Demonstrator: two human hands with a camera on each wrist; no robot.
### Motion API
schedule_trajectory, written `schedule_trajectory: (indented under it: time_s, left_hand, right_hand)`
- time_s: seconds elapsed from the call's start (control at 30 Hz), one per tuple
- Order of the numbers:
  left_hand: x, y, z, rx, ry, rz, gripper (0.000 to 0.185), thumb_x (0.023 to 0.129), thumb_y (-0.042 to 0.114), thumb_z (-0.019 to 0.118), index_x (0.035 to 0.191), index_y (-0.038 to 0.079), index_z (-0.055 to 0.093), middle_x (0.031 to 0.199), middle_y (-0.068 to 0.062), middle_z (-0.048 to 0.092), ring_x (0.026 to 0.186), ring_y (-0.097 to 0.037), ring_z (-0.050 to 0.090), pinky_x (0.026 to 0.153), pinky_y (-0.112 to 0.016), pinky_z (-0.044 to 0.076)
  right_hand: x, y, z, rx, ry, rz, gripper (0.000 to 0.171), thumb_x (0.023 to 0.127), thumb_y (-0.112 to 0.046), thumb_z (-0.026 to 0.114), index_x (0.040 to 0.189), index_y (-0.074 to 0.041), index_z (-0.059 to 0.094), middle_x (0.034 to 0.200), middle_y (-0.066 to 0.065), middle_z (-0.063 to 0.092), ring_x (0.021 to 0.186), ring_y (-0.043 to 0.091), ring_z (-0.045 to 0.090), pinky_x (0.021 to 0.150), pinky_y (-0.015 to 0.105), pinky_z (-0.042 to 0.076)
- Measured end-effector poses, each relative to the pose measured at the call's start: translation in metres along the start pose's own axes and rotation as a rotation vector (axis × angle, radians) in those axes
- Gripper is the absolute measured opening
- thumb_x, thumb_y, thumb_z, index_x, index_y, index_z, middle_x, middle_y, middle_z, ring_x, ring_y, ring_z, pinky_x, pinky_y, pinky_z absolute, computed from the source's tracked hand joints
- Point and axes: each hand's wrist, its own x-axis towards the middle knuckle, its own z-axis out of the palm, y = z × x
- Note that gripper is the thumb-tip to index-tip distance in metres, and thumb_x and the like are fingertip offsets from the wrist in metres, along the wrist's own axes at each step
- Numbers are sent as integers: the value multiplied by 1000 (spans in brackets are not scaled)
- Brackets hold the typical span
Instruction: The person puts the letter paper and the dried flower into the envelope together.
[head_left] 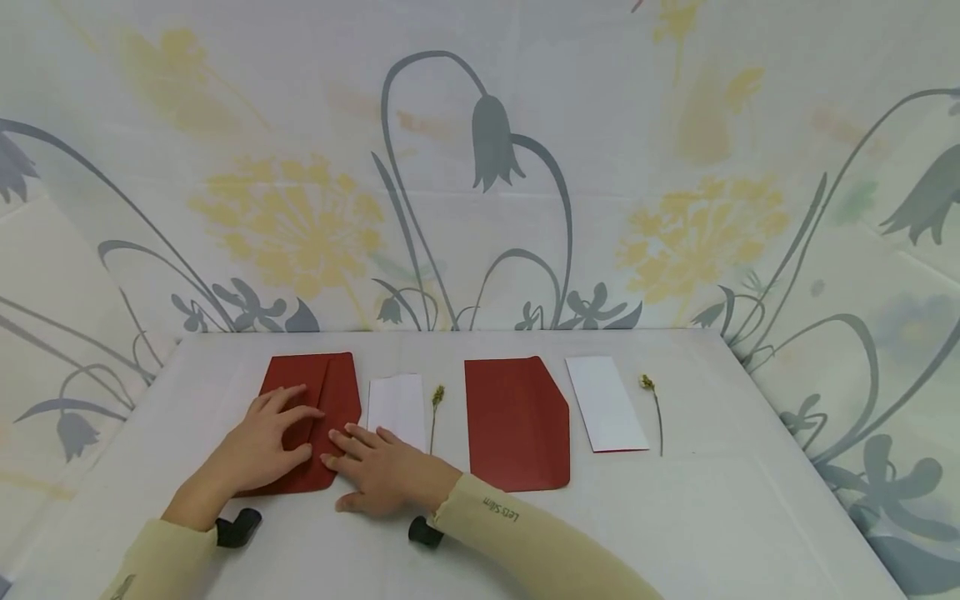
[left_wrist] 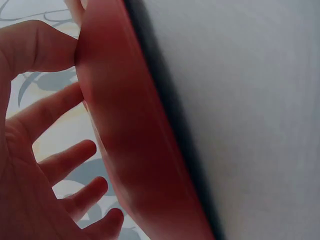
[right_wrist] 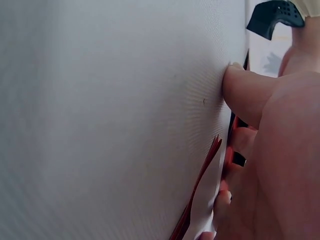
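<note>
While both hands lie on it, the folded red envelope (head_left: 311, 417) sits at the near left of the table (head_left: 712, 500), its long axis running away from the person.

The left hand (head_left: 258, 446) rests flat on the envelope's left half, fingers straight and slightly spread, their tips pointing up and right toward the lengthwise fold; it pinches nothing, though the left wrist view shows the red paper bowing up against its thumb (left_wrist: 37, 47). The right hand (head_left: 382, 475) comes in from the right, its straight fingertips pressing the envelope's lower right edge, palm on the table beside it. So the envelope lies directly under the left fingers and just left of the right ones. A white paper slip (head_left: 397, 408) and a dried flower sprig (head_left: 435, 412) lie just right of it; a second red envelope (head_left: 516, 425), white slip (head_left: 606, 404) and sprig (head_left: 652, 408) lie farther right.
</note>
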Motion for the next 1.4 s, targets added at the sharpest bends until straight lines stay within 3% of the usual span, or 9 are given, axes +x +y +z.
schedule_trajectory:
  time_s: [0.2,0.5,0.77,0.97,1.23,1.4]
  left_hand:
    - [2,1,0,15,-6,-12,23,80,16,73,101,19,65,145,-24,40,132,-56,30,80,-73,47]
    - [3,0,0,-18,-43,-12,36,76,20,80,104,18,57,147,-26,35,129,-60,31,71,-74,47]
    - [0,1,0,-27,-30,-12,54,80,15,76,130,8,57,146,-28,36,126,-59,35,84,-75,43]
    - [-3,1,2,-37,-37,-32,55,82,16,73,134,7,56,145,-30,38,126,-61,35,87,-77,39]
    - [-1,0,4,-58,-23,8,30,85,8,68,115,10,65,141,-33,41,127,-61,35,100,-76,27]
    - [-2,2,5,-66,-10,-2,24,84,7,68,106,14,65,140,-33,44,127,-61,37,98,-76,30]
  right_hand:
    - [0,-2,0,-11,-13,16,66,98,-64,37,157,-41,17,165,-14,-1,150,8,-6,120,33,11]
    - [1,-2,-1,-9,-11,19,66,99,-65,36,157,-41,15,165,-14,-3,150,8,-7,120,33,11]
    - [1,-2,0,9,-15,14,66,99,-64,36,157,-41,15,165,-14,-3,150,8,-8,120,32,10]
    - [-2,-1,-2,10,-1,9,66,99,-64,37,157,-40,16,165,-14,-1,150,8,-5,120,33,10]
    - [-2,-1,-1,-3,37,-2,66,99,-64,39,157,-38,22,165,-13,4,151,9,-1,120,34,14]
    - [-2,-3,-1,-40,61,-1,66,98,-63,42,156,-37,26,165,-11,11,151,11,5,120,35,17]
